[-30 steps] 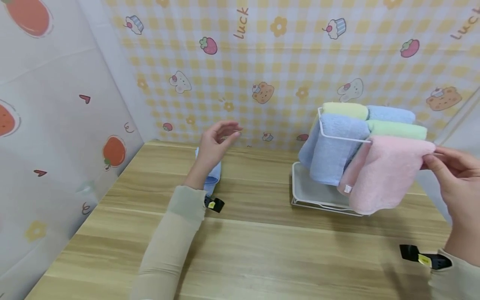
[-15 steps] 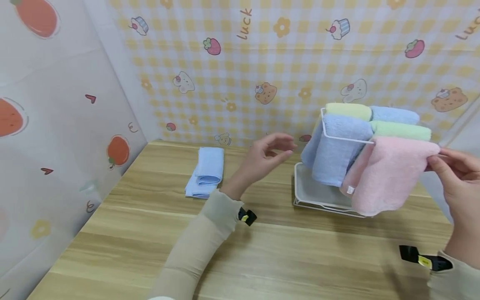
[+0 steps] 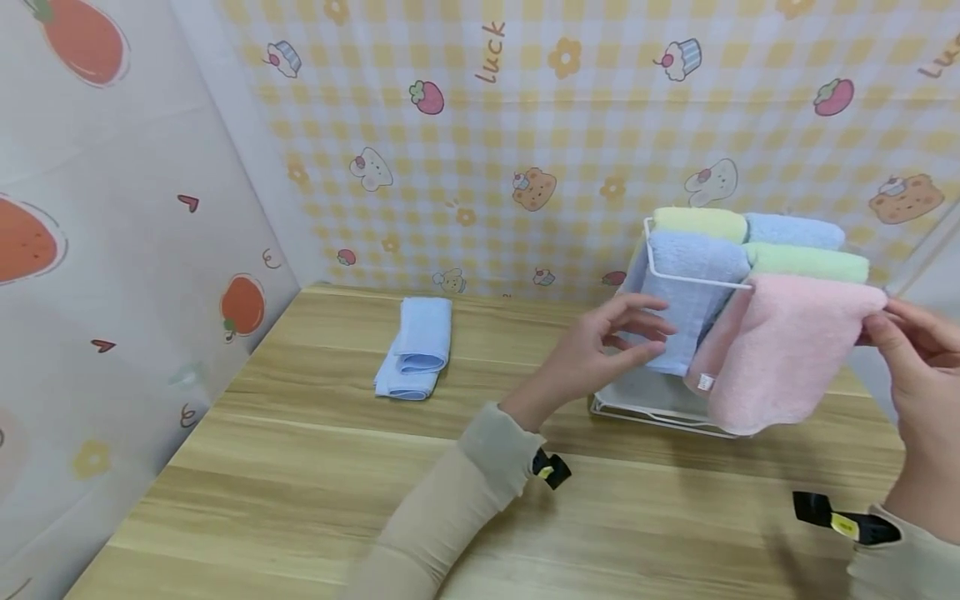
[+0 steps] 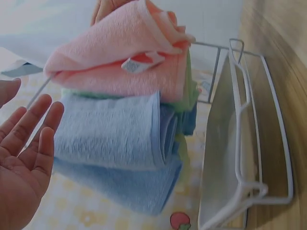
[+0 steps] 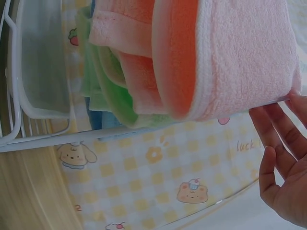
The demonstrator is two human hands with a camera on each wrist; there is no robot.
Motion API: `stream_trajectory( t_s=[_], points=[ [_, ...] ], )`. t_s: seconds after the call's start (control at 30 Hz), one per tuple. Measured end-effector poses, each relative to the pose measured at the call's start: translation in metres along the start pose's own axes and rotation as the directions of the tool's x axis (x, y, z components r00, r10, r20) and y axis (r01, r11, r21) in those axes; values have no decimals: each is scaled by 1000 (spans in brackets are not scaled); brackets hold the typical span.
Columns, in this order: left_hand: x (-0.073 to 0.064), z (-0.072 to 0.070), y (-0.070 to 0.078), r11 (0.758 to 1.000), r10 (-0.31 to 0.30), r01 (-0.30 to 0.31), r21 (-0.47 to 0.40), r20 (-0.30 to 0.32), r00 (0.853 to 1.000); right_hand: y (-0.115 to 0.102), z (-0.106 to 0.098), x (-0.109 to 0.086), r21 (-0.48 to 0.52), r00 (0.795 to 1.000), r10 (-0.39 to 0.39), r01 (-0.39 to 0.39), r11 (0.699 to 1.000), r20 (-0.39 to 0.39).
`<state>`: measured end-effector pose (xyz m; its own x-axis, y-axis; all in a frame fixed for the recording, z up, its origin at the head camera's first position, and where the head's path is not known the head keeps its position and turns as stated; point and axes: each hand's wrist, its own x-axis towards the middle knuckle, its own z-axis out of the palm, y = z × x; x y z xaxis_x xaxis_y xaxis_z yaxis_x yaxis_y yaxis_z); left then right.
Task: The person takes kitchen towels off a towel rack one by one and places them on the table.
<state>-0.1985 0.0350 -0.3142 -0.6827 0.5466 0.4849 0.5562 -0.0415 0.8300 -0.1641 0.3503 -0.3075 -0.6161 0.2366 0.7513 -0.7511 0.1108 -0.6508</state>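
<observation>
Five towels hung on the white rack (image 3: 701, 281) at the right of the table (image 3: 300, 475). We saw the pink towel (image 3: 795, 350) nearest us, draped over a bar with both ends hanging; the left wrist view showed a white label (image 4: 136, 64) on it. Our right hand (image 3: 922, 354) pinched this towel at its upper right corner, between thumb and fingers, while its other fingers were partly bent.

Our left hand (image 3: 600, 350) was raised in front of the left side of the rack, its fingers loosely bent and apart, with the thumb away from them. It was nearest to the front blue towel (image 3: 693, 312); whether fingertips and fabric touched we could not tell. Behind, we saw the yellow towel (image 3: 700, 223), the back blue towel (image 3: 797, 230) and the green towel (image 3: 808, 262) side by side in a tight cluster. Below them was the grey tray (image 4: 220, 143).

Well apart, to the left, we saw pale blue cloth (image 3: 425, 325) lying folded on the table, in two overlapping parts. A yellow-checked backdrop (image 3: 585, 125) stood behind the table, and we wore beige sleeves (image 3: 450, 492).
</observation>
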Motion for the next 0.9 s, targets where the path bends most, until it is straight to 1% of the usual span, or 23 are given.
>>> stream_trajectory(
  t_s=[0.07,0.13,0.17,0.23,0.33,0.43,0.5,0.57,0.6,0.67,0.73,0.8,0.9],
  points=[
    [4,7,2,1000,3,-3,4,15,1000,1,0,-1,42,1000,7,-6,999,-4],
    [9,13,5,1000,2,-3,25,33,999,2,0,-1,41,1000,10,-9,999,-15],
    [11,17,6,999,3,-4,41,42,999,2,0,-2,13,1000,6,-6,1000,-20],
    [16,23,9,997,-6,1,76,61,998,2,0,-2,-12,1000,2,-2,1000,-31],
    [23,31,13,993,-15,5,121,88,996,3,0,-3,-16,999,-1,1,1000,-45],
    [30,39,16,986,-14,-3,165,99,995,4,1,-3,-29,999,-10,9,1000,-42],
    [33,42,16,981,-5,-15,192,102,995,5,0,-2,-8,999,-14,14,1000,-36],
    [37,45,16,975,8,-31,219,106,994,5,0,-1,-31,1000,-23,22,999,-21],
    [38,47,16,974,7,-32,226,110,994,4,-1,-1,-38,1000,-26,26,999,-15],
    [41,49,16,974,-4,-23,225,121,993,4,-2,0,-13,1000,-23,22,1000,-7],
    [45,52,16,975,-14,-15,223,128,992,4,-2,0,-31,1000,-27,27,999,4],
    [49,54,17,978,-30,2,209,130,991,5,-2,0,5,1000,-26,26,1000,8],
    [54,57,18,980,-31,5,198,125,992,5,-2,1,52,999,-30,29,998,12]
  ],
)
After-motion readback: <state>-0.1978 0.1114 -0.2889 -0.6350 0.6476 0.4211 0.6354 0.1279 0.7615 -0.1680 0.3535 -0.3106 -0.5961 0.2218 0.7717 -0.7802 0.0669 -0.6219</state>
